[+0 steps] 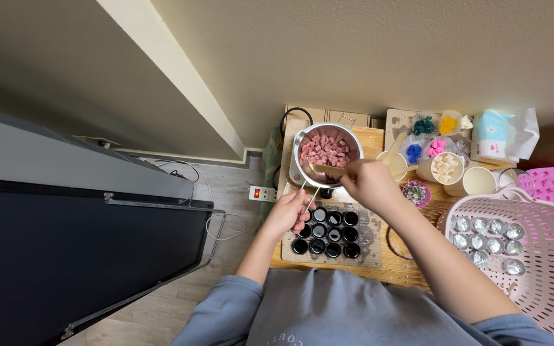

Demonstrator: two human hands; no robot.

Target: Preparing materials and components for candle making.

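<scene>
pink basket (549, 256) cut off at rt edge; stirrer's grip end hidden in right hand (368, 182)

Blue-grey sweatshirt, sleeves pushed up

The person wears a soft blue-grey sweatshirt (328, 307) with pale lettering across the chest (only partly in view). Both sleeves are bunched above the elbows, leaving the forearms bare down to the left hand (288, 214) and right hand (370, 184), which wear no gloves.

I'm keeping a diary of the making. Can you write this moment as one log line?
left hand: holds pot handle | right hand: stirs with wooden stick | pot: pink cubes | below: black jars
</scene>
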